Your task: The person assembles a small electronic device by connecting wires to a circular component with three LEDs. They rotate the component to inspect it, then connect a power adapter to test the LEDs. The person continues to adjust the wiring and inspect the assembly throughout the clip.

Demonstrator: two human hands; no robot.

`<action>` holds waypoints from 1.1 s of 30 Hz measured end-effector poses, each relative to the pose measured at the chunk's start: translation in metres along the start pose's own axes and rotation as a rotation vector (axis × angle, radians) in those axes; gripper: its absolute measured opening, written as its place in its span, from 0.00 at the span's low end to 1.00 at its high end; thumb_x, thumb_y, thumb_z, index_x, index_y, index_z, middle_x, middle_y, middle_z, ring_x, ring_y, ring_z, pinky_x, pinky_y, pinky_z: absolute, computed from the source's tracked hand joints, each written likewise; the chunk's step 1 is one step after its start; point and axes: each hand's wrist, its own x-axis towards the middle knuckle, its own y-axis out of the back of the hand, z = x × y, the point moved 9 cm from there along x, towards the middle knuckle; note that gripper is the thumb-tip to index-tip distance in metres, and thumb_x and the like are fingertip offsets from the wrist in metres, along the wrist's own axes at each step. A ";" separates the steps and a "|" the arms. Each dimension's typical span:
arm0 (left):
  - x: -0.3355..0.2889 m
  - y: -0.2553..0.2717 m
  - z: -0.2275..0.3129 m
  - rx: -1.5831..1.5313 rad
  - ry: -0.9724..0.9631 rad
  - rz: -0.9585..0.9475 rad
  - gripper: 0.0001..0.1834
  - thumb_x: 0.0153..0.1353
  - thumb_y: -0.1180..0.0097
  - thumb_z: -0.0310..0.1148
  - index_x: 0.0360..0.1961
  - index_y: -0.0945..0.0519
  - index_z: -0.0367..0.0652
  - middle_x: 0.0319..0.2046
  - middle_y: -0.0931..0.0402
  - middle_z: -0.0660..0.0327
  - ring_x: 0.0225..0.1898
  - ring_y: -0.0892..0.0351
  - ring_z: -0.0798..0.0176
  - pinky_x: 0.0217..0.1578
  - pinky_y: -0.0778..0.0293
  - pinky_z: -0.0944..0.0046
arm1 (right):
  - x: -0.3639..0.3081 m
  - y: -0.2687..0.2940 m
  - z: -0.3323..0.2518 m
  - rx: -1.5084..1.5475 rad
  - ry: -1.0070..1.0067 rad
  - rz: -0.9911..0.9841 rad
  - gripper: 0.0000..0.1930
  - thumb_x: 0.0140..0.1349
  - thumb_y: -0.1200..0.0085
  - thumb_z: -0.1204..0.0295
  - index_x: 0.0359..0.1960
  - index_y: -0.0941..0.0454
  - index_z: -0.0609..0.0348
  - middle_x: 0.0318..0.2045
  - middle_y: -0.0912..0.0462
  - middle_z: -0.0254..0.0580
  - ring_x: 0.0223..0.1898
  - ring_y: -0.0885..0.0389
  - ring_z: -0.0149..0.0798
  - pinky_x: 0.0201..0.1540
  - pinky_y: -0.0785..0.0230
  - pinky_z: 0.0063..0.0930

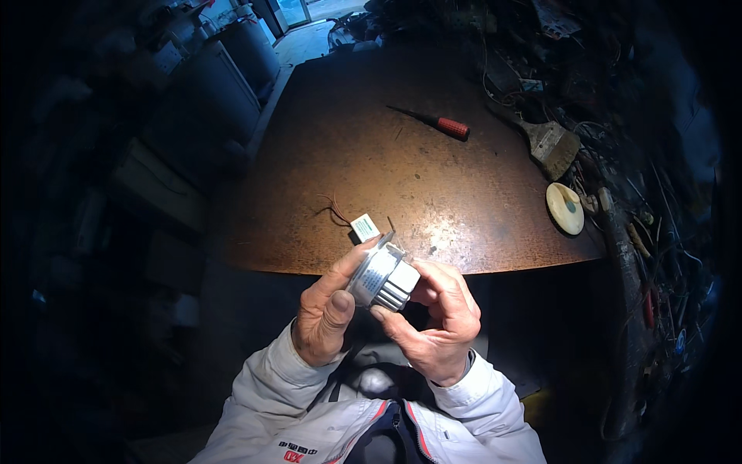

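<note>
My left hand (pixel 323 313) and my right hand (pixel 439 321) hold a silver, round metal light fitting (pixel 376 272) between them, just off the table's near edge. It looks like a downlight, with cooling fins and a printed label on its body and a wider flange on the left. My left fingers and thumb grip the flange side; the right thumb and fingers close around the finned end. Beyond the fitting shows a small white box (pixel 365 226) with thin reddish wires (pixel 334 207) trailing leftward. Whether the box touches the table I cannot tell.
The brown table (pixel 332 139) bears a red-handled screwdriver (pixel 451 127) toward its far side. On the right lie a wide flat brush (pixel 552 147) and a cream round disc (pixel 565 209). Tangled wires and tools crowd the right edge. Dark cabinets (pixel 220 93) stand at the left.
</note>
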 end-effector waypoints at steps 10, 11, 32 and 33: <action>-0.001 0.010 -0.002 0.057 -0.021 -0.020 0.35 0.85 0.53 0.40 0.81 0.43 0.27 0.71 0.26 0.46 0.70 0.25 0.57 0.73 0.33 0.57 | 0.009 -0.009 -0.014 -0.167 0.046 -0.075 0.31 0.54 0.19 0.73 0.59 0.17 0.69 0.46 0.15 0.53 0.37 0.09 0.42 0.37 0.13 0.30; -0.001 0.007 -0.002 0.030 -0.017 -0.003 0.34 0.85 0.54 0.39 0.81 0.43 0.26 0.71 0.26 0.46 0.70 0.25 0.57 0.73 0.33 0.57 | 0.009 -0.008 -0.014 -0.176 0.052 -0.076 0.31 0.53 0.19 0.74 0.59 0.17 0.69 0.46 0.14 0.52 0.37 0.10 0.40 0.37 0.14 0.29; 0.006 0.017 -0.004 0.018 0.058 0.018 0.36 0.85 0.63 0.49 0.80 0.40 0.27 0.69 0.25 0.43 0.68 0.22 0.52 0.70 0.27 0.54 | 0.017 -0.021 -0.020 -0.212 0.099 -0.208 0.29 0.56 0.22 0.73 0.58 0.17 0.69 0.47 0.16 0.54 0.35 0.09 0.44 0.36 0.15 0.33; 0.005 0.017 -0.004 0.027 0.060 0.024 0.36 0.86 0.63 0.48 0.79 0.39 0.27 0.69 0.25 0.43 0.68 0.21 0.52 0.70 0.27 0.54 | 0.016 -0.020 -0.019 -0.213 0.102 -0.204 0.28 0.56 0.22 0.73 0.58 0.17 0.69 0.46 0.16 0.54 0.35 0.09 0.44 0.36 0.15 0.33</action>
